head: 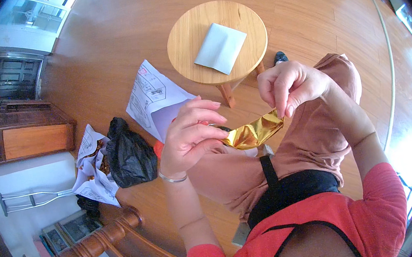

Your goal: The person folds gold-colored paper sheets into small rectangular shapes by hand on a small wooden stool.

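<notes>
A strip of shiny gold foil (254, 132) is stretched between my two hands above my lap. My left hand (193, 135), with a silver bangle at its wrist, pinches one end between thumb and fingers. The other end is pinched by my right hand (294, 86). Past my hands, a folded pale grey sheet or cover (221, 48) lies on a round wooden stool (181, 28). Behind my left hand, a large white paper sheet or bag with printed drawings (148, 93) stands partly hidden, with something red beside it.
At left, a black plastic bag (129, 156) rests beside printed white paper holding small brown and gold pieces (94, 164). A metal crutch (34, 197) and a wooden cabinet (35, 136) lie beyond. A turned wooden chair frame (79, 249) is at lower left.
</notes>
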Action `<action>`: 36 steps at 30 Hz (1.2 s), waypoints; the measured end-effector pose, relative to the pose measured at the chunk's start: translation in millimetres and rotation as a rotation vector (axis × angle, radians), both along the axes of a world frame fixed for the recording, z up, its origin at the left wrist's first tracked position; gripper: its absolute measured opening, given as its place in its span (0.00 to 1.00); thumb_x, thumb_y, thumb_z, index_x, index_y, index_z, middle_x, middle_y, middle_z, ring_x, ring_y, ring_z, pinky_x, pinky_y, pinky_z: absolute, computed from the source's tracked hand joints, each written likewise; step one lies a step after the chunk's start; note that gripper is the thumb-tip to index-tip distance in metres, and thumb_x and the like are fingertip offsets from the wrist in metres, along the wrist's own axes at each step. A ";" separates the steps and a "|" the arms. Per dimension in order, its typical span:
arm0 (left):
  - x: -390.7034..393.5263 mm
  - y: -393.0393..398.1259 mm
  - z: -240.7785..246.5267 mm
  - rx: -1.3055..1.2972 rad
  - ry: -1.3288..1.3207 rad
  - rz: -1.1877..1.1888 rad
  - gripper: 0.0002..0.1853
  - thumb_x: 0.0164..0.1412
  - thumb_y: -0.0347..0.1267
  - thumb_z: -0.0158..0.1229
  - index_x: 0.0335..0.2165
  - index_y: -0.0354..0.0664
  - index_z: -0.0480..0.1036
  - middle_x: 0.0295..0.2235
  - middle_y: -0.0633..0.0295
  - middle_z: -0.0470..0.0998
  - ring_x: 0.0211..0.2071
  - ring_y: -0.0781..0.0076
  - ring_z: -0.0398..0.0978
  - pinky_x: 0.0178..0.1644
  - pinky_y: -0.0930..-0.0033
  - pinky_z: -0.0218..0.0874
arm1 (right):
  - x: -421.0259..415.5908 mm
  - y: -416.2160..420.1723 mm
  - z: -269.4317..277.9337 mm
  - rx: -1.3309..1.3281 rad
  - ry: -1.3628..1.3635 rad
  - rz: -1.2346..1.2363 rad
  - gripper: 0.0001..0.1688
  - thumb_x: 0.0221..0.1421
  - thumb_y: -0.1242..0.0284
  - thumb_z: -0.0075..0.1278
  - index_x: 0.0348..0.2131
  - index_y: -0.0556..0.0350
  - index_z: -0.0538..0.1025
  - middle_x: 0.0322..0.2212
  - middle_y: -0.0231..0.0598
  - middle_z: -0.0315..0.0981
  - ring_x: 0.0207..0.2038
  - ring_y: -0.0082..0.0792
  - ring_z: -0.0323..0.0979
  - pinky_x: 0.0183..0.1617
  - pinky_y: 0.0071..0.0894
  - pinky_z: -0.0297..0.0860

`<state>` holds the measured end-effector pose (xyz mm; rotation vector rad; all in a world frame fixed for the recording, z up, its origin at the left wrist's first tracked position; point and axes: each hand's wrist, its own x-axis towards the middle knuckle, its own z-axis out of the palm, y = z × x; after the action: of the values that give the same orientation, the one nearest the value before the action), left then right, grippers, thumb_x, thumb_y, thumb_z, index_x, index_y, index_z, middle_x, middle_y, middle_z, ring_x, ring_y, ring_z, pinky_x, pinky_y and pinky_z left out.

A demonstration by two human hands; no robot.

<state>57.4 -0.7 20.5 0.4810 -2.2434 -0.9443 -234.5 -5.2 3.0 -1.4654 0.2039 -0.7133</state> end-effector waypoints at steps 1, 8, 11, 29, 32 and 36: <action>-1.4 -0.4 -1.7 0.009 0.013 -0.015 0.09 0.41 0.35 0.64 0.26 0.46 0.77 0.33 0.65 0.75 0.44 0.60 0.70 0.54 0.55 0.53 | 0.6 -0.3 -1.0 -0.003 0.001 0.008 0.06 0.43 0.75 0.60 0.26 0.58 0.79 0.28 0.35 0.68 0.32 0.25 0.65 0.32 0.20 0.62; -8.4 -0.4 -5.7 0.055 0.093 -0.056 0.08 0.39 0.30 0.65 0.25 0.47 0.77 0.30 0.67 0.74 0.42 0.62 0.71 0.54 0.54 0.52 | 15.4 -3.4 1.8 0.062 0.004 0.082 0.07 0.43 0.74 0.61 0.25 0.57 0.79 0.27 0.35 0.67 0.31 0.24 0.64 0.31 0.20 0.61; -4.5 -0.6 -8.0 0.065 0.130 -0.037 0.08 0.40 0.30 0.65 0.25 0.46 0.77 0.30 0.66 0.74 0.41 0.62 0.71 0.53 0.55 0.53 | 16.7 -7.5 -1.9 0.066 -0.024 0.074 0.07 0.42 0.73 0.61 0.24 0.57 0.79 0.26 0.35 0.66 0.30 0.25 0.63 0.31 0.20 0.60; 177.3 33.7 -126.9 0.497 0.533 1.323 0.09 0.58 0.27 0.53 0.36 0.32 0.74 0.36 0.62 0.75 0.39 0.77 0.70 0.45 0.78 0.60 | 145.7 -51.6 -33.2 0.061 0.448 -0.236 0.06 0.48 0.76 0.56 0.27 0.62 0.77 0.25 0.32 0.73 0.26 0.21 0.70 0.27 0.20 0.67; 184.1 48.6 -150.4 0.579 0.612 1.474 0.10 0.59 0.29 0.53 0.36 0.32 0.74 0.34 0.62 0.76 0.34 0.81 0.71 0.39 0.80 0.62 | 197.6 -65.0 -92.0 0.081 0.604 -0.224 0.06 0.48 0.74 0.56 0.28 0.60 0.78 0.21 0.33 0.74 0.24 0.20 0.71 0.27 0.20 0.67; 201.8 70.2 -180.8 0.599 0.613 1.510 0.10 0.59 0.29 0.53 0.36 0.32 0.74 0.33 0.63 0.76 0.33 0.81 0.71 0.38 0.79 0.63 | 253.7 -67.6 -158.0 0.151 0.652 -0.255 0.07 0.47 0.77 0.55 0.29 0.63 0.77 0.22 0.34 0.74 0.24 0.22 0.70 0.27 0.22 0.67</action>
<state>259.2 69.5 -160.4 1.5444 -0.5695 -0.6685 19.2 -72.8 -155.0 -1.4997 0.9379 -0.3856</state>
